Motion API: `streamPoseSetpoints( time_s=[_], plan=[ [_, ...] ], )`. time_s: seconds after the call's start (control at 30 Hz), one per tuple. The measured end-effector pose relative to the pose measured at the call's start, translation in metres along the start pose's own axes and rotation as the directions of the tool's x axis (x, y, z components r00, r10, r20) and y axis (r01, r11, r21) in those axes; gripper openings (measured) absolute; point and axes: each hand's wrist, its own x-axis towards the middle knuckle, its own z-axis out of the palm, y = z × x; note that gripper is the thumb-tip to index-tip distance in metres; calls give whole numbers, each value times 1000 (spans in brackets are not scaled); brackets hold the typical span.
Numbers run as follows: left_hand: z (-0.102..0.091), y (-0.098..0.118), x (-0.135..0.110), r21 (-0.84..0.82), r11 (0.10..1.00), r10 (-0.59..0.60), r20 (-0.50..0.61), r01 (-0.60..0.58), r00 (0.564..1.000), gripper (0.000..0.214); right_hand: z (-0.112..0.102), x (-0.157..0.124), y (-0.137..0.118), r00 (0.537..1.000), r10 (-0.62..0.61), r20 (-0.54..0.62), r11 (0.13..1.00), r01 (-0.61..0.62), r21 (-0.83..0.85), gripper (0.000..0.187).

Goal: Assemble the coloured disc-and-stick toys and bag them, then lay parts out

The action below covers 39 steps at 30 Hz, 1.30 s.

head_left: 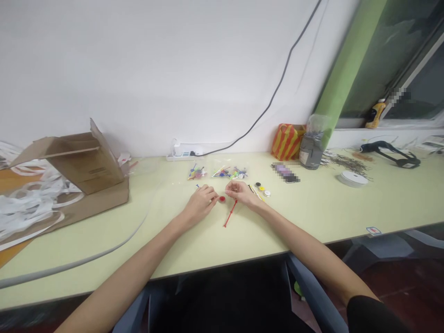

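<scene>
A small round red disc [222, 199] is at the fingertips of my left hand [202, 202], whose fingers are bent and pressed together against its left edge. My right hand [242, 192] is just to the right, thumb and forefinger closed in a pinch; anything between them is too small to make out. Below the right hand a thin red plastic stick [230, 214] with a knob partway along lies slanted on the table. Beside the right wrist are black, yellow and white discs [262, 188], with thin sticks partly hidden by the hand.
Clear bags of coloured plastic parts [222, 173] lie behind my hands, near a power strip [185, 156]. An open cardboard box [88, 169] stands left; a grey hose [104, 252] crosses the table. To the right are a striped bag [285, 142], a white roll [352, 179] and a black strap [391, 150].
</scene>
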Motion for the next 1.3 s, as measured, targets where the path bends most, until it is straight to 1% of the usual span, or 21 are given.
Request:
streamPoseSetpoints(
  time_s=[0.1, 0.13, 0.17, 0.23, 0.27, 0.33, 0.37, 0.4, 0.47, 0.53, 0.6, 0.73, 0.83, 0.9, 0.97, 1.03, 1.1, 1.17, 1.23, 1.3],
  plan=[
    [-3, 3, 1, -17, 1000, 11, -37, -12, 999, 29, 0, 2, 2, 1000, 4, -23, 999, -5, -42, 29],
    [-5, 4, 1, -36, 999, 25, -28, -26, 999, 30, -3, 2, 1, 1000, -2, -14, 998, 1, -69, 28],
    [-7, 7, 1, -60, 997, 49, -2, -50, 999, 31, -8, 2, -2, 1000, -10, 18, 994, 12, -106, 27],
    [-8, 11, 1, -111, 988, 119, 76, -110, 990, 34, -21, 1, -10, 986, -16, 164, 980, 47, -192, 27],
    [-8, 13, 0, -132, 982, 150, 112, -135, 982, 34, -28, -1, -14, 964, -3, 267, 970, 67, -232, 28],
    [-6, 17, 0, -159, 976, 174, 152, -150, 973, 34, -39, -4, -21, 889, 49, 455, 953, 95, -288, 33],
    [-6, 18, -1, -166, 975, 172, 160, -146, 972, 34, -42, -5, -22, 854, 76, 515, 945, 102, -309, 34],
    [-5, 19, -1, -173, 975, 169, 166, -140, 971, 34, -43, -6, -22, 831, 97, 548, 938, 108, -330, 33],
    [-5, 19, -1, -177, 975, 164, 175, -133, 971, 34, -41, -6, -20, 815, 119, 567, 921, 122, -370, 24],
    [-6, 18, -1, -172, 978, 147, 190, -115, 971, 33, -36, -4, -17, 815, 115, 568, 910, 143, -390, 16],
    [-8, 16, -2, -161, 984, 107, 209, -74, 972, 31, -33, -3, -15, 816, 112, 567, 908, 148, -391, 15],
    [-8, 14, -3, -127, 992, 5, 214, 23, 977, 34, -34, -3, -16, 846, 129, 518, 920, 92, -380, 13],
    [-8, 15, -3, -131, 988, -56, 215, 85, 975, 39, -34, -2, -14, 892, 84, 444, 953, 58, -297, 10],
    [-7, 14, -2, -164, 976, -109, 208, 144, 972, 40, -32, -1, -11, 940, 31, 339, 977, 42, -207, 12],
    [-5, 13, 0, -238, 945, -182, 189, 225, 965, 39, -28, -1, -9, 981, 13, 193, 992, 11, -122, 16],
    [-2, 10, 1, -346, 876, -287, 184, 335, 940, 37, -23, -1, -8, 997, 38, 69, 998, -35, -50, 19],
    [0, 6, 3, -431, 776, -406, 219, 461, 887, 37, -16, -1, -7, 997, 79, -5, 997, -79, 1, 20],
    [1, 2, 4, -461, 690, -495, 261, 557, 829, 37, -10, -1, -6, 993, 113, -46, 993, -112, 20, 20],
    [2, -1, 5, -465, 648, -536, 284, 603, 795, 37, -6, -1, -4, 987, 143, -77, 990, -142, 22, 19],
    [2, -3, 5, -470, 629, -554, 288, 619, 781, 38, -3, 1, 0, 981, 163, -109, 987, -164, 7, 18]
  ],
)
